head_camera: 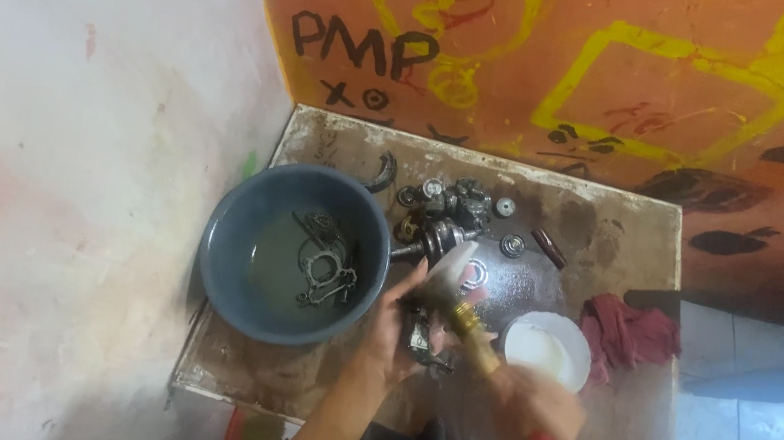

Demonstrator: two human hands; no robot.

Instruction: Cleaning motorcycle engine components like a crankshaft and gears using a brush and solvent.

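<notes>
My left hand [395, 326] grips a dark, greasy metal engine part [425, 340] just right of a blue basin [241, 220]. My right hand [533, 410], blurred by motion, is closed around the red handle of a paintbrush [463, 295] with a brass ferrule. The pale bristles rest over the part, close to my left fingers. The basin holds murky liquid with a metal gasket-like piece [325, 267] lying in it.
A stained work board [612, 234] fills a corner between a white wall and an orange painted wall. On it lie several small gears and bearings [455, 203], a white bowl [546, 349] and a red rag [630, 332]. Tiled floor shows at right.
</notes>
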